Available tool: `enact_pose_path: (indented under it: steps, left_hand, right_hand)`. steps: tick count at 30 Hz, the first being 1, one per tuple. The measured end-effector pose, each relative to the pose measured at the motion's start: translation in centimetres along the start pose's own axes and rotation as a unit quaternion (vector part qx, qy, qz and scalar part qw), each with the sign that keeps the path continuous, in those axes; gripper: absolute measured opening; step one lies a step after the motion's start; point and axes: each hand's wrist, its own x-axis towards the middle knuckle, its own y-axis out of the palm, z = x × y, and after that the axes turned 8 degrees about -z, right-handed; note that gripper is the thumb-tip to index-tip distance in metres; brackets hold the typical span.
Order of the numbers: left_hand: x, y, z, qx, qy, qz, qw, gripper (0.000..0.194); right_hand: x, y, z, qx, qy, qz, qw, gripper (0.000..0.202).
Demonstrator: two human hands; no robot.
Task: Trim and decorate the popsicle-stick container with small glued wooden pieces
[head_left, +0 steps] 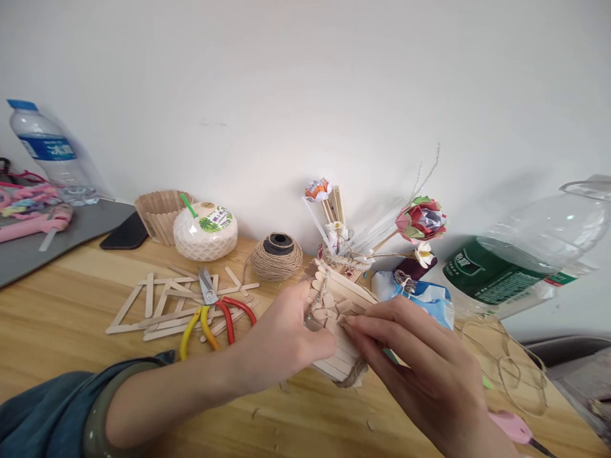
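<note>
My left hand [291,337] grips a small craft-stick model [341,353] by its left side, with the thumb lying across the front. Short cut bits of craft stick cover part of its face, and twisted twine [352,374] runs along its lower edge. A silvery trim shows near its upper left. My right hand [415,356] pinches at the front of the model, thumb and fingertips together on a small piece of craft stick [344,320]. How firmly that piece is attached I cannot tell. The model's back is hidden.
Scissors [210,305] lie on loose craft sticks [147,299] at the left. Behind stand a twine spool [275,257], a white round drink container [205,235], a stick cup [160,216] and paper flowers [422,219]. A large bottle [506,270] and pink-handled tool [510,426] lie right.
</note>
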Motion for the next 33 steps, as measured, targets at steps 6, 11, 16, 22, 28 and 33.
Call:
enact_pose_path:
  steps: [6, 11, 16, 22, 28, 33]
  left_hand:
    - [0.0, -0.2, 0.2, -0.022, -0.033, -0.013, 0.999, 0.030]
    - [0.5, -0.3, 0.8, -0.122, -0.140, -0.061, 0.981, 0.003]
    - [0.5, -0.2, 0.9, -0.131, -0.185, -0.087, 0.970, 0.010]
    - [0.3, 0.1, 0.9, -0.071, -0.148, -0.014, 0.986, 0.014]
    - [-0.1, 0.4, 0.8, -0.038, -0.139, -0.013, 0.989, 0.020]
    - [-0.1, 0.3, 1.2, -0.053, -0.136, -0.009, 0.989, 0.018]
  right_hand:
    - [0.5, 0.1, 0.0, 0.005, 0.001, -0.004, 1.000, 0.016]
    - [0.9, -0.6, -0.4, 0.053, 0.050, 0.009, 0.997, 0.016]
    - [0.8, -1.2, -0.8, 0.021, 0.102, -0.052, 0.993, 0.013]
    - [0.7, -0.6, -0.5, 0.066, 0.129, -0.039, 0.989, 0.013]
    - [0.7, -0.5, 0.2, 0.102, 0.172, -0.038, 0.979, 0.010]
    - [0.7, -0.4, 0.2, 0.104, 0.177, -0.032, 0.978, 0.009]
